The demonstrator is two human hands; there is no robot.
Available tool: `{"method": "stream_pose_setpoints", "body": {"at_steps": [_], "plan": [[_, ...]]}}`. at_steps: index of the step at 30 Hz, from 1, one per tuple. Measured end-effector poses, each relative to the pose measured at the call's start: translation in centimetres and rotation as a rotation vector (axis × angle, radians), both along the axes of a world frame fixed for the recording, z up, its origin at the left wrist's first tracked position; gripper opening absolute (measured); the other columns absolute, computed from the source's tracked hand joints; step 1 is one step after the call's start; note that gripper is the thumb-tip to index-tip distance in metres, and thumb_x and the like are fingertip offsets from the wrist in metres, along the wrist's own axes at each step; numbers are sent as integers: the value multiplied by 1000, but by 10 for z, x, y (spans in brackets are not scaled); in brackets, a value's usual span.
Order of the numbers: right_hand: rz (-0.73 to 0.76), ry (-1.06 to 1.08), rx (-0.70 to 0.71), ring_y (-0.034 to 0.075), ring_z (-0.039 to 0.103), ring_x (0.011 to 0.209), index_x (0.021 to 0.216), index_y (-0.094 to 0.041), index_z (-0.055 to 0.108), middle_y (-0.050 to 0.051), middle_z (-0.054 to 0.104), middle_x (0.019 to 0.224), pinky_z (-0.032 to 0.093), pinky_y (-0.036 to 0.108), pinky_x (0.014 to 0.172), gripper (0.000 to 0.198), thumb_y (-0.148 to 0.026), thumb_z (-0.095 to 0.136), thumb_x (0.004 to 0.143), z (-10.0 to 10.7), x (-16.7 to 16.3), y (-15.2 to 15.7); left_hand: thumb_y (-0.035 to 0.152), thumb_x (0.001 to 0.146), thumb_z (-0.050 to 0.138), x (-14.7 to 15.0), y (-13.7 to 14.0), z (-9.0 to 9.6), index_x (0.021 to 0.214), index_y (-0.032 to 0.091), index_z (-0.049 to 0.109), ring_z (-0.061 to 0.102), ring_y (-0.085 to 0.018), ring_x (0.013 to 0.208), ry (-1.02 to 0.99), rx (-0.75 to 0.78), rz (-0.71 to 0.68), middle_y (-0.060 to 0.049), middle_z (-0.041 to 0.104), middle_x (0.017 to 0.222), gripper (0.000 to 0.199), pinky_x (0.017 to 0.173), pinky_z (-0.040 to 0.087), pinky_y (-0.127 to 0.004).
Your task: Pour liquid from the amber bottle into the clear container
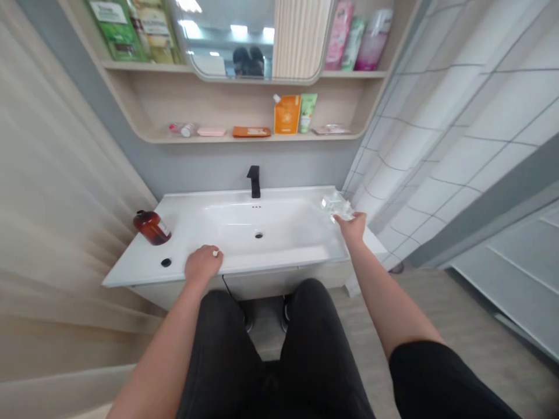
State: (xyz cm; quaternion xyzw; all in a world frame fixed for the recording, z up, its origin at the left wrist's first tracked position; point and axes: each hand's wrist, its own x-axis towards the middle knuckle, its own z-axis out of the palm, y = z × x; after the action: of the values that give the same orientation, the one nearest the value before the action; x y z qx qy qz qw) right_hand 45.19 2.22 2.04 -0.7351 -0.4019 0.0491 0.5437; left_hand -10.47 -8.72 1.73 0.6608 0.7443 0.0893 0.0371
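My left hand rests closed at the front edge of the white washbasin. A small white tip shows at its fingers; the rest of that thing is hidden. At the basin's right end, my right hand grips a clear transparent container, its exact kind blurred. To the left of my left hand, a brown bottle lies tilted on the counter, and a small black cap sits near it.
A black faucet rises behind the drain. Above, a shelf carries an orange pouch, a green tube and several small packs, below a mirror. Curtains hang left and right.
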Motion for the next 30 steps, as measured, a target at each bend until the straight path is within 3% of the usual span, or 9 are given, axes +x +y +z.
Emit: {"method": "stream_pose_setpoints", "body": {"at_steps": [7,11,13,16,18,20,23,26,30], "plan": [[-2,38,-53,37,64,114,112,-26,46,14,64,119,53,55,103,76,-42,100,62,-18,4,38,39,105,43,1,-1,3,114,25,85,77,-35,114,63,5,-19,-13,82,125,45,95,56,-43],[18,100,-101,38,64,115,129,-22,47,21,66,128,52,54,107,89,-42,102,62,-6,1,30,40,105,44,1,-1,6,112,26,87,77,-33,111,72,-10,2,-13,83,119,46,94,56,-42],[-20,63,-51,38,63,122,137,-20,45,25,63,138,52,53,110,94,-44,100,64,4,-3,19,39,104,45,1,-1,6,112,26,87,77,-34,111,57,-14,11,-13,83,119,45,94,56,-42],[-43,-121,99,34,65,123,129,-20,53,22,66,137,51,50,112,66,-50,86,81,14,-26,-5,39,103,48,2,-2,3,111,25,87,77,-34,109,26,9,17,-14,83,117,43,95,56,-43],[158,-188,113,29,71,103,120,-21,59,15,75,115,55,46,101,44,-50,74,91,14,-56,-25,39,102,51,5,-3,-1,115,24,86,76,-34,111,-11,69,21,-14,83,118,41,97,57,-44],[497,-170,-1,26,72,83,122,-23,62,6,77,94,57,41,86,44,-51,74,90,10,-94,-42,35,101,52,4,-6,-2,123,22,83,74,-33,117,-72,182,-10,-13,82,123,40,102,57,-44],[825,-183,-155,24,72,78,115,-27,70,2,78,85,56,37,82,34,-43,77,86,-1,-148,-60,31,101,52,-14,-16,4,132,19,79,69,-33,126,-152,397,-60,-13,79,132,42,114,53,-46],[827,-139,-213,23,71,78,104,-28,75,1,78,84,54,36,81,27,-38,79,80,-9,-175,-62,28,100,51,-57,-31,16,134,18,77,67,-36,129,-141,515,56,-15,76,135,44,118,51,-49],[742,137,-224,22,64,73,106,-24,77,2,73,78,48,34,72,39,-50,76,76,-12,-172,-50,28,97,52,-114,-47,27,144,16,72,69,-37,128,-76,320,212,-20,71,142,53,116,53,-48]]}}
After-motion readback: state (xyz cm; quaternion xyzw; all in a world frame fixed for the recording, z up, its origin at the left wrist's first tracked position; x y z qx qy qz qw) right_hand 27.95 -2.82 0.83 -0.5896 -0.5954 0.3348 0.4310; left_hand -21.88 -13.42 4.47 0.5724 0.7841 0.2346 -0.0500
